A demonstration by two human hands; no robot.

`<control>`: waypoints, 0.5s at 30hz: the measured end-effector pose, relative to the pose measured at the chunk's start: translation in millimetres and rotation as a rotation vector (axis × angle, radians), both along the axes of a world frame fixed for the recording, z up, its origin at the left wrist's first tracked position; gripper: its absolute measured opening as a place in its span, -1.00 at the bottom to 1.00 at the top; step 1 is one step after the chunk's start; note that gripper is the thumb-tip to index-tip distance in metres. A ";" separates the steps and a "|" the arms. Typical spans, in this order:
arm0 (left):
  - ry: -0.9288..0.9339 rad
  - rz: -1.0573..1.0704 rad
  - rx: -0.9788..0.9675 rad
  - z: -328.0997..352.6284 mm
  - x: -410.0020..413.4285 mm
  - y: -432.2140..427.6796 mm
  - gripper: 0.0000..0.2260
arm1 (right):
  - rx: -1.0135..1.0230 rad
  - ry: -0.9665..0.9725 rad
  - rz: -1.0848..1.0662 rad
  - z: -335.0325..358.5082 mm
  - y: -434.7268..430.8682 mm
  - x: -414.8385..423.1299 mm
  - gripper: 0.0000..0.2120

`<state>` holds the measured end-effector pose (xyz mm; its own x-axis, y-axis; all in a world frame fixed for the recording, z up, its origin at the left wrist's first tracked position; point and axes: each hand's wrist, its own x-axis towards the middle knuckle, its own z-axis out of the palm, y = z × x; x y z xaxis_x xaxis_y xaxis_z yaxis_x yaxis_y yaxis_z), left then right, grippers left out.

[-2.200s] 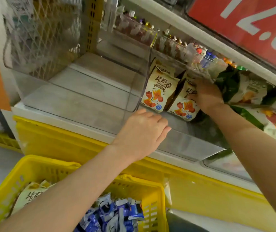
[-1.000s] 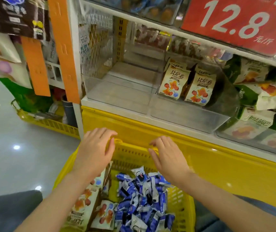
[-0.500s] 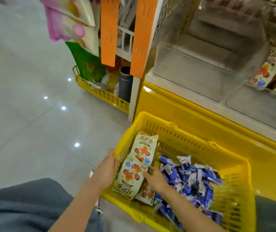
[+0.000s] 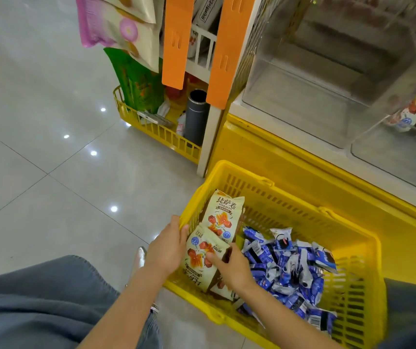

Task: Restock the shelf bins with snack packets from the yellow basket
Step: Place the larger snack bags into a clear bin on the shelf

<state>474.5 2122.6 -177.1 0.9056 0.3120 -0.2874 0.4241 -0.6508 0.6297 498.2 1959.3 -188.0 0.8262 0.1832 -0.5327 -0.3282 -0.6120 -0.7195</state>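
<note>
The yellow basket (image 4: 353,250) stands on the floor below the shelf. Cream snack packets (image 4: 223,216) printed with red cubes stand at its left end, and a heap of small blue packets (image 4: 287,263) fills the middle. My left hand (image 4: 169,248) reaches over the left rim and holds the left edge of the front cream packet (image 4: 199,253). My right hand (image 4: 232,268) grips the same packet from the right, with a finger on its front. Above, a clear shelf bin (image 4: 302,102) holds nothing; the neighbouring bin (image 4: 390,157) has cream packets at its back.
A yellow shelf base (image 4: 290,157) runs behind the basket. To the left, a low yellow wire rack (image 4: 156,133) holds a grey cylinder (image 4: 196,117) and green bags. Orange strips (image 4: 176,41) and hanging packets are above it. Grey tiled floor lies left; my denim-clad knees are at the bottom.
Both hands came down from the shelf bin to the basket rim, then into the basket's left end. They have closed round the front cream packet and my view has dropped towards the basket.
</note>
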 end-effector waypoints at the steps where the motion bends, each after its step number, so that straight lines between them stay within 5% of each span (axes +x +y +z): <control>1: 0.008 0.022 0.077 4.7 1.1 -0.8 -0.80 | -0.024 -0.041 0.034 9.7 -4.1 2.9 -0.53; 4: -0.198 0.070 0.190 25.2 6.4 -5.7 -0.66 | -0.249 -0.288 0.371 43.3 -18.9 18.6 -0.44; 7: -0.197 -0.230 -0.142 43.7 12.8 -10.9 -0.40 | -0.397 -0.475 0.645 77.0 -27.4 31.4 -0.32; 10: 0.025 -0.517 -0.386 48.4 10.5 -24.2 -0.19 | -0.354 -0.495 0.742 101.6 -30.9 35.9 -0.26; 15: -0.011 -0.359 -0.378 42.2 3.5 -26.4 -0.36 | -0.151 -0.518 0.617 118.3 -39.8 28.7 -0.40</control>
<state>478.0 2096.2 -134.9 0.9400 -0.1429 -0.3099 0.2079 -0.4801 0.8522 526.8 1919.5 -69.8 0.7485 0.6420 -0.1663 0.4504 -0.6762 -0.5830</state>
